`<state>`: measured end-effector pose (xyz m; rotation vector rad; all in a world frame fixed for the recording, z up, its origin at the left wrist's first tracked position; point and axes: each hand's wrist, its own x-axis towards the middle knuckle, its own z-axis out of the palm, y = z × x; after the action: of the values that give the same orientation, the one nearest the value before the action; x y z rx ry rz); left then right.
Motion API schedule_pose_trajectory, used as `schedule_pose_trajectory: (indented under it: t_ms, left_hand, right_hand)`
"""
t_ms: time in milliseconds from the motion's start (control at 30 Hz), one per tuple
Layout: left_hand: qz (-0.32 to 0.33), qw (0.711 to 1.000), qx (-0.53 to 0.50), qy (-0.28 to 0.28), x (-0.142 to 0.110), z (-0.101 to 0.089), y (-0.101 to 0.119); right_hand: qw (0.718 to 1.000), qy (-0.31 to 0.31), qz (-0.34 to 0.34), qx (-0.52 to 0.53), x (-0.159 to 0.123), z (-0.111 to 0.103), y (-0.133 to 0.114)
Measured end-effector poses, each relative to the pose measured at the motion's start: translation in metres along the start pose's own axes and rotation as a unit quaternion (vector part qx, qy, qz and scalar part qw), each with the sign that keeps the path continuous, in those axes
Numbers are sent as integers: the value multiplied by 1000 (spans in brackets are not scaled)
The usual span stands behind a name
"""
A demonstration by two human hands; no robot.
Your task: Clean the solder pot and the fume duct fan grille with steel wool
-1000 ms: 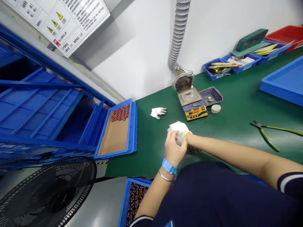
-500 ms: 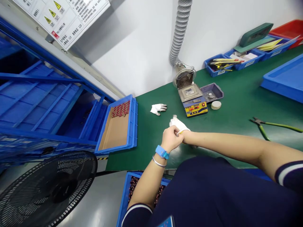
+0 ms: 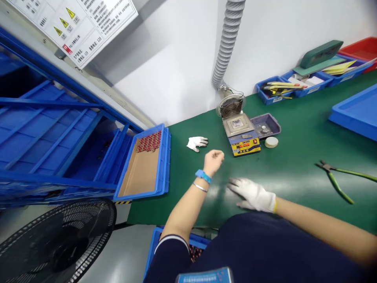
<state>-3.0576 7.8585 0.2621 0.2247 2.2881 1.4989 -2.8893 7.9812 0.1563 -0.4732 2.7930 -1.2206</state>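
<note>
My right hand [image 3: 251, 193] wears a white knitted glove with a yellow cuff edge and greyish fingertips. Its fingers are stretched out and apart, low over the green table, with nothing held. My bare left hand [image 3: 214, 162], with a blue watch [image 3: 203, 176] and a silver bangle on the wrist, is raised above the table with its fingers curled in; nothing shows in them. A second white glove [image 3: 197, 143] lies flat on the table, just beyond my left hand. Past both hands stands a small yellow-and-blue hot plate [image 3: 245, 146] with a lit red display.
Stacked blue trays [image 3: 165, 165] with rows of reddish parts stand at the left table edge. Green-handled pliers [image 3: 335, 179] lie at right, near a blue tray [image 3: 356, 112]. A round white tin [image 3: 271, 142] and purple tray [image 3: 275, 122] flank the hot plate. A black fan [image 3: 59, 239] stands lower left.
My hands have come apart: the left has let go of the right glove's cuff and moved slightly away from me. The gloved right hand has moved right and nearer to me, fingers spread.
</note>
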Motion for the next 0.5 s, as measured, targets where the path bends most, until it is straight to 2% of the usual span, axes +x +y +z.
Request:
schedule_pose_trajectory:
  t_ms: [67, 100, 233, 333, 400, 500]
  left_hand:
    - [3, 999, 20, 49, 54, -3, 12]
    - [10, 997, 30, 64, 80, -4, 18]
    - [36, 993, 73, 85, 169, 5, 39]
    - [50, 992, 95, 71, 217, 21, 48]
    - [55, 991, 106, 59, 241, 31, 49]
    - [47, 988, 126, 73, 263, 30, 38]
  right_hand:
    - [996, -45, -23, -77, -16, 16, 22]
    - [995, -42, -14, -92, -24, 24, 31]
    - [991, 46, 41, -123, -50, 44, 58]
    - [981, 113, 45, -154, -65, 43, 70]
    - [973, 152, 25, -171, -72, 38, 74]
    - [963, 193, -19, -185, -76, 28, 76]
